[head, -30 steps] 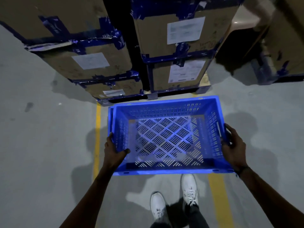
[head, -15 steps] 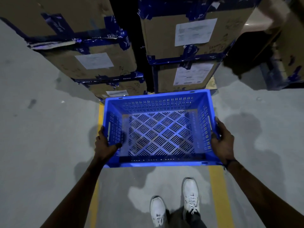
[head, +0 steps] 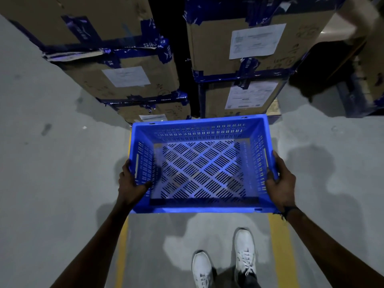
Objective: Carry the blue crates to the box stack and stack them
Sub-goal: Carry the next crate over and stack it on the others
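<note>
Over the floor, at waist height: blue crate (head: 199, 167) held level and empty, its slotted base showing the grey floor (head: 52, 183) through it.
Left hand (head: 131, 183): clamped on the crate's left short wall, thumb hooked over the rim to the inside, other fingers outside.
Right hand (head: 280, 183): clamped on the right short wall in the same way, a dark band at the wrist.
Crate position: off the floor, between the two hands, its far rim just before the foot of the box stack (head: 239, 59).
Box stack: brown cartons bound in blue tape, paper labels on their faces, in two columns with a dark gap between.
Contact with the stack: hard to tell from this angle; the far rim looks close but apart.
Floor markings: yellow lines (head: 282, 250) run on either side under the crate.
Feet: white shoes (head: 245, 254) below the near rim.
</note>
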Demonstrator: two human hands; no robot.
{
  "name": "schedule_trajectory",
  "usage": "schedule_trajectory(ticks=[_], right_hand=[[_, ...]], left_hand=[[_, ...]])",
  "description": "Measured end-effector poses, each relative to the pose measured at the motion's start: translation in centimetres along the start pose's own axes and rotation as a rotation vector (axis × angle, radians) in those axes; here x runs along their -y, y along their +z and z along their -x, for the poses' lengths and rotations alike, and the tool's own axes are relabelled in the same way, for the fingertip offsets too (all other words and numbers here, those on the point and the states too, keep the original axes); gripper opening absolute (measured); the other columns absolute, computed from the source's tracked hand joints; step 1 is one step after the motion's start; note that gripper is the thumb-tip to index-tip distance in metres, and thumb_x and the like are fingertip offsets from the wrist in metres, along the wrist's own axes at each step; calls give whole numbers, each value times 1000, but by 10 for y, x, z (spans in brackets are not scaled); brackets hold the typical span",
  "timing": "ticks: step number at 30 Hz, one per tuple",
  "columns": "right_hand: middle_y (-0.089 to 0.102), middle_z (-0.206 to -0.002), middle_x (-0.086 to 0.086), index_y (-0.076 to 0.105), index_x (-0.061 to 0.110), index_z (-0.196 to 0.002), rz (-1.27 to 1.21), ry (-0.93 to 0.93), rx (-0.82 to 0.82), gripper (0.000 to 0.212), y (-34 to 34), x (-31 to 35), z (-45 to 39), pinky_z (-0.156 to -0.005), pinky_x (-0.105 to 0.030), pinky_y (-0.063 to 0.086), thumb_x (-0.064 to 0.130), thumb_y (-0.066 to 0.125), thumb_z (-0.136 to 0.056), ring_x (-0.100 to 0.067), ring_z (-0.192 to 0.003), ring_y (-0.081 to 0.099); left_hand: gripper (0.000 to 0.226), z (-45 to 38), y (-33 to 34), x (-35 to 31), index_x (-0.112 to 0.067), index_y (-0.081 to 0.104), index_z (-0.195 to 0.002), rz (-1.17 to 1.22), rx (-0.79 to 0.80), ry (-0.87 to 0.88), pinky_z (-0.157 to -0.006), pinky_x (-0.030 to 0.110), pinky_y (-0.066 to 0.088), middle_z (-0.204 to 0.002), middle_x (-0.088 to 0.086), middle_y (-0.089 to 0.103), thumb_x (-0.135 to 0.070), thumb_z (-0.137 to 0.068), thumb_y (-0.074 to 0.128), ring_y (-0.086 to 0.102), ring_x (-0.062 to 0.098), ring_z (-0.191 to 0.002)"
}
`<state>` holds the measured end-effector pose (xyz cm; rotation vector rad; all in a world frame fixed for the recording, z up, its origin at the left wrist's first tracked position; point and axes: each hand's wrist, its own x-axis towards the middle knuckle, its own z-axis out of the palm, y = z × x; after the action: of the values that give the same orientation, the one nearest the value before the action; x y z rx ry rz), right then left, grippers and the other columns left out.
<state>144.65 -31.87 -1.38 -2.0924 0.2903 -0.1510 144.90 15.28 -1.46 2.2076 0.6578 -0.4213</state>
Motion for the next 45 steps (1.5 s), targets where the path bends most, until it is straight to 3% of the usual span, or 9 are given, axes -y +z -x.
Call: schedule_trajectory(ticks=[3, 7, 10, 15, 19, 22, 30, 36, 45], right_hand=[[58, -140, -4, 44, 21, -148, -30, -15, 8, 55, 3, 3, 0, -92, -5, 43, 5, 53, -96, -10, -121, 56], [63, -131, -6, 43, 21, -149, -10, -21, 15, 57, 7, 7, -5, -78, -3, 44, 18, 46, -92, -16, -98, 63], [65, -127, -7, 40, 22, -150, 55, -39, 40, 59, 5, 7, -5, -74, -18, 47, 24, 44, -92, -26, -92, 66], [58, -141, -11, 34, 23, -153, 174, 0, 89, 62, -5, 11, 4, -89, -33, 48, 42, 44, -94, -35, -118, 61], [48, -149, -5, 18, 30, -157, 237, 83, 185, 99, -12, 18, 30, -100, -40, 48, 51, 75, -80, -28, -129, 52], [38, -155, -3, 5, 37, -157, 276, 186, 224, 129, -13, 24, 54, -104, -48, 47, 66, 83, -59, -27, -137, 43], [48, -136, -18, 4, 27, -157, 437, 250, 221, 167, -7, 35, 59, -98, -51, 50, 85, 81, -22, -39, -124, 46], [52, -132, -15, 4, 28, -157, 420, 254, 236, 165, 0, 37, 54, -94, -51, 51, 85, 80, -22, -37, -121, 47], [39, -132, -16, -10, 27, -156, 410, 274, 316, 167, 13, 53, 55, -98, -49, 44, 80, 84, -28, -36, -121, 40]], left_hand=[[129, -14, 0, 26, -43, 11, -150, 17, 13, 3, -91, 62, 54, -143, 9, 52, -75, -49, 84, 62, 35, -119], [139, -2, -3, 10, -40, 8, -155, -20, -16, 23, -95, 65, 50, -145, 11, 49, -80, -44, 81, 57, 38, -125], [154, 21, -2, -23, -28, -2, -160, -125, -5, -2, -106, 67, 38, -151, 21, 34, -80, -34, 70, 38, 47, -136], [176, 54, 3, -42, -32, -14, -158, -185, 29, -81, -109, 69, 31, -161, 11, 12, -90, -14, 70, 25, 45, -143], [191, 77, 8, -28, -30, -23, -156, -213, 47, -72, -114, 64, 28, -162, 14, 4, -93, -1, 70, 19, 46, -147], [197, 85, 7, -18, -29, -29, -154, -194, 86, -38, -115, 63, 23, -160, 16, -1, -91, 6, 68, 10, 43, -149], [194, 72, 4, -9, -33, -21, -156, -112, 45, 6, -118, 55, 21, -146, 13, 17, -77, 4, 80, 20, 32, -138], [187, 63, -3, -11, -35, -13, -157, -77, 42, 15, -117, 58, 23, -147, 12, 21, -62, -2, 89, 24, 35, -138], [187, 54, -11, 8, -39, -13, -156, -101, 9, -32, -112, 59, 29, -138, 25, 36, -71, 1, 84, 38, 46, -127]])
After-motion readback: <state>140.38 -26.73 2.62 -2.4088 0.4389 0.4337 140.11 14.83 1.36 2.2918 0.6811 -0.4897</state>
